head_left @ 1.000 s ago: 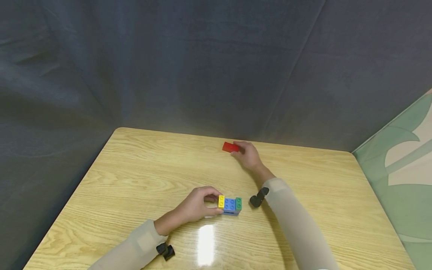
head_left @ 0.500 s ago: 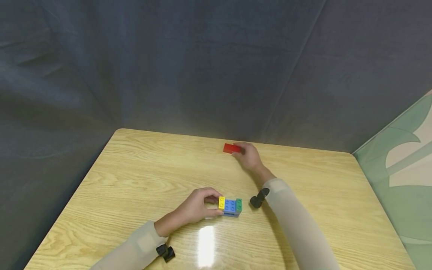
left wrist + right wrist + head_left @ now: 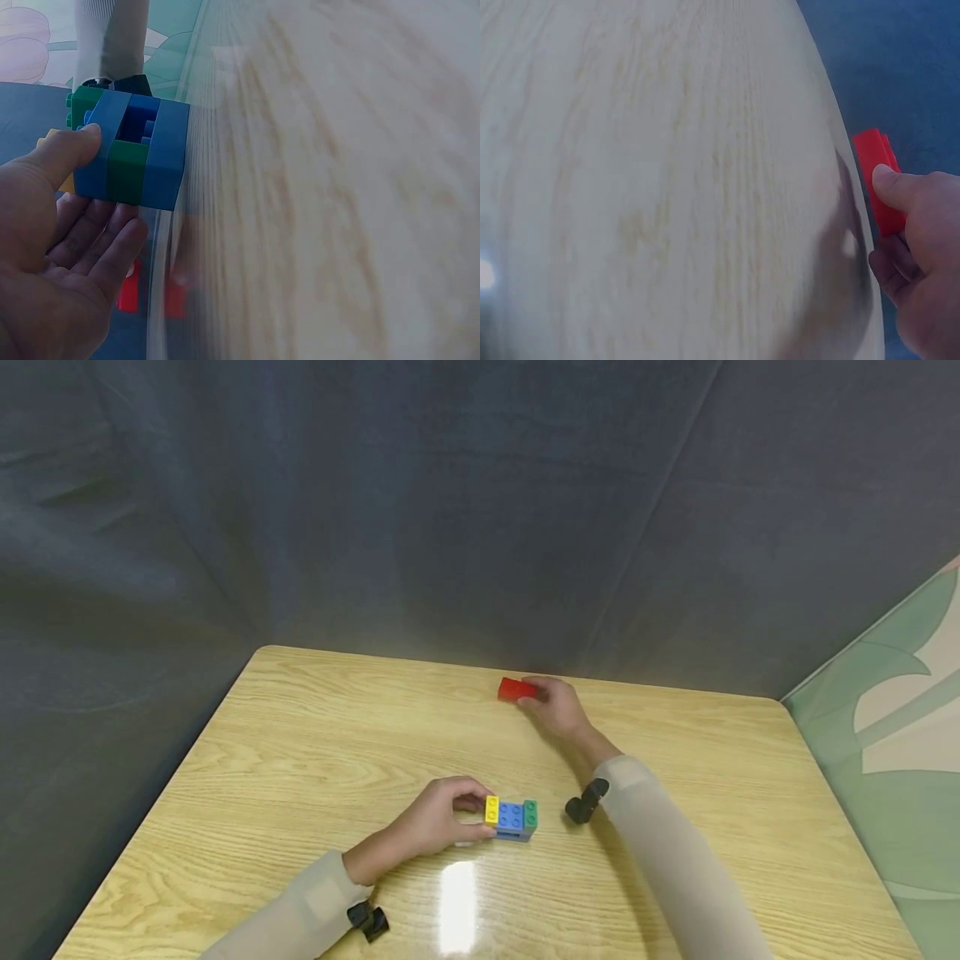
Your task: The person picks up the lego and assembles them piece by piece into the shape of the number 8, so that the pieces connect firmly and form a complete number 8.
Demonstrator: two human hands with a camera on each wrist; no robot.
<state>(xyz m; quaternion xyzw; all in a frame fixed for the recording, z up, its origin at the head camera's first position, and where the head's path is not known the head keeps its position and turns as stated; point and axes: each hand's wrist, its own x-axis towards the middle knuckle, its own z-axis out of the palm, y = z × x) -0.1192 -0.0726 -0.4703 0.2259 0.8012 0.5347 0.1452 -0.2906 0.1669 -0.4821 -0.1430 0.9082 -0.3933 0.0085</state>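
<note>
Two hands, two jobs: your right hand pinches the red brick at the table's far edge, well apart from the block stack your left hand grips nearby.

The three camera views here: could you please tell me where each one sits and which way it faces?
Head: worn high, looking forward and down on the table; both sleeved arms show, the left hand at the block stack.
Left wrist: low beside the left hand, facing the block stack.
Right wrist: behind the right hand, facing the red brick.
Shared: head and right wrist both show the red brick gripped.
</note>
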